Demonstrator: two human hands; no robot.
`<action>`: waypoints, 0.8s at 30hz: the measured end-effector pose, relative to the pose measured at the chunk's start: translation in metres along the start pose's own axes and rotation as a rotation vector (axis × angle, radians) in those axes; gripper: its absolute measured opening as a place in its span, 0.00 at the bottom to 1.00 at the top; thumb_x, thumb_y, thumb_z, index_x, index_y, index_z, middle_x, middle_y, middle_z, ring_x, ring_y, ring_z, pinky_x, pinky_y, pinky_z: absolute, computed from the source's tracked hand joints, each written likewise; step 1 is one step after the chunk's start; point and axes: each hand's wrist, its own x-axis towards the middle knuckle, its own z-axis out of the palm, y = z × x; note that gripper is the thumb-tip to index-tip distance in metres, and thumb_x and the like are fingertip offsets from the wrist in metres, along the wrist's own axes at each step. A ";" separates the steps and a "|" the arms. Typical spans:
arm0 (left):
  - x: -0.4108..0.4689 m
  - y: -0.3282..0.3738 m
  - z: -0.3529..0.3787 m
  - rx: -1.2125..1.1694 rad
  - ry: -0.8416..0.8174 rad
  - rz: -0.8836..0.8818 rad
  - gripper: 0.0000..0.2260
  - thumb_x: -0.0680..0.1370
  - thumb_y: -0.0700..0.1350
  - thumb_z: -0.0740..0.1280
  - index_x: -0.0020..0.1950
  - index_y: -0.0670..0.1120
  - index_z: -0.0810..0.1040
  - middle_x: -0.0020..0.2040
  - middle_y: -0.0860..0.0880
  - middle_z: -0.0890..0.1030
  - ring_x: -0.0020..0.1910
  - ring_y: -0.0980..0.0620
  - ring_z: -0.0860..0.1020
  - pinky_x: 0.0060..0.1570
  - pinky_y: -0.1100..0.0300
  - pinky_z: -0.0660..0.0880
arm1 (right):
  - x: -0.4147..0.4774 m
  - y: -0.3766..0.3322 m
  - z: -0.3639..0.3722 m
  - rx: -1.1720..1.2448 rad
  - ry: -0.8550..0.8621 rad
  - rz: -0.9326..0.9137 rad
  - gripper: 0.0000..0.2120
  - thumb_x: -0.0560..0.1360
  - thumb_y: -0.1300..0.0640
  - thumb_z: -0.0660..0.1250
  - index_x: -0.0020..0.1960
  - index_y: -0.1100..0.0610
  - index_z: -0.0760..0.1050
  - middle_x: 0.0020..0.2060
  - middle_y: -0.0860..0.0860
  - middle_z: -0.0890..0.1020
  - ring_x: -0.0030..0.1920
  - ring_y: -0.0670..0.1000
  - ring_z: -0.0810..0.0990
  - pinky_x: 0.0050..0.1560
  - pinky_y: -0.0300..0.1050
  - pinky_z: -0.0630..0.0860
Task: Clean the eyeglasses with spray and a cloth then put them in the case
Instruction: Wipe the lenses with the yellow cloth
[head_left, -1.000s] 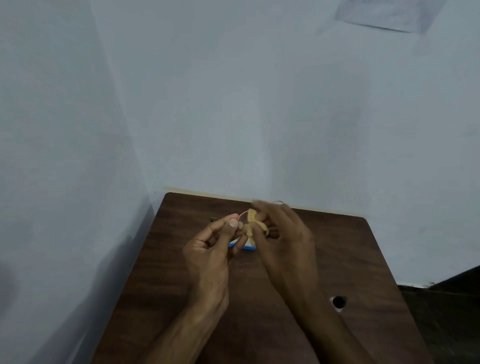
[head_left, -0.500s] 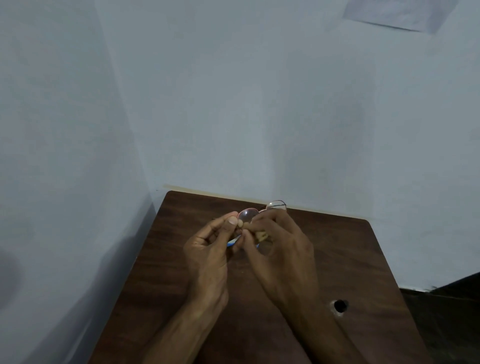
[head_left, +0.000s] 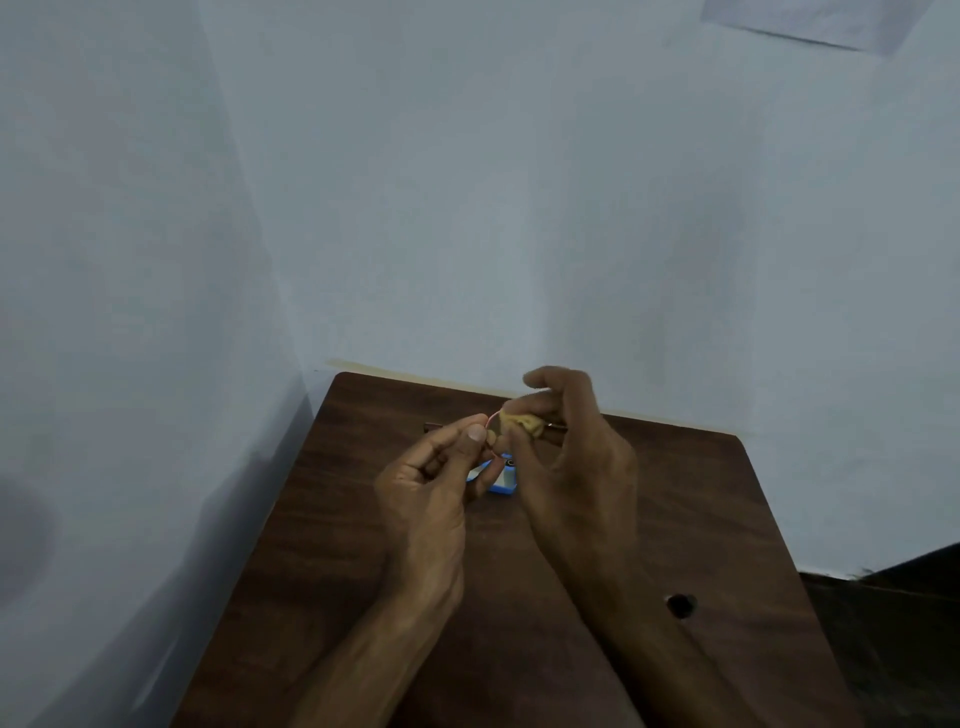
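My left hand (head_left: 431, 483) pinches the thin red rim of the eyeglasses (head_left: 491, 423) between thumb and fingers, above the far middle of the table. My right hand (head_left: 576, 467) presses a small yellow cloth (head_left: 522, 421) against the lens. Most of the glasses are hidden by my fingers and the cloth; one temple sticks out to the left (head_left: 434, 427). Below my hands a small blue and white object (head_left: 501, 478) lies on the table, partly hidden; I cannot tell whether it is the spray or the case.
The dark wooden table (head_left: 322, 545) stands in a corner, with pale walls on its left and far side. A round cable hole (head_left: 680, 605) is near its right edge. Dark floor shows at the lower right.
The cloth has come back over the lens, which showed bare half a second ago. My right fingers have lifted and spread a little. My left hand keeps its grip.
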 end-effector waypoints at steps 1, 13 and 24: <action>-0.001 0.000 0.000 -0.001 0.002 -0.005 0.07 0.79 0.38 0.73 0.55 0.39 0.87 0.49 0.44 0.89 0.52 0.44 0.88 0.52 0.49 0.84 | -0.005 -0.004 0.001 0.009 -0.031 -0.010 0.24 0.74 0.62 0.77 0.63 0.46 0.71 0.48 0.42 0.84 0.48 0.40 0.83 0.48 0.37 0.80; -0.007 0.000 -0.001 -0.047 0.040 -0.055 0.07 0.79 0.39 0.73 0.55 0.41 0.88 0.50 0.44 0.89 0.51 0.43 0.88 0.47 0.54 0.84 | -0.012 -0.009 0.002 0.038 -0.115 0.007 0.35 0.73 0.60 0.78 0.71 0.42 0.65 0.50 0.43 0.84 0.49 0.40 0.83 0.51 0.36 0.80; 0.000 0.010 0.000 -0.108 0.046 -0.059 0.05 0.79 0.38 0.73 0.52 0.43 0.88 0.47 0.42 0.89 0.45 0.48 0.88 0.40 0.61 0.83 | -0.010 -0.010 0.003 -0.004 -0.107 0.007 0.38 0.76 0.55 0.72 0.78 0.39 0.56 0.51 0.40 0.83 0.51 0.39 0.81 0.52 0.30 0.75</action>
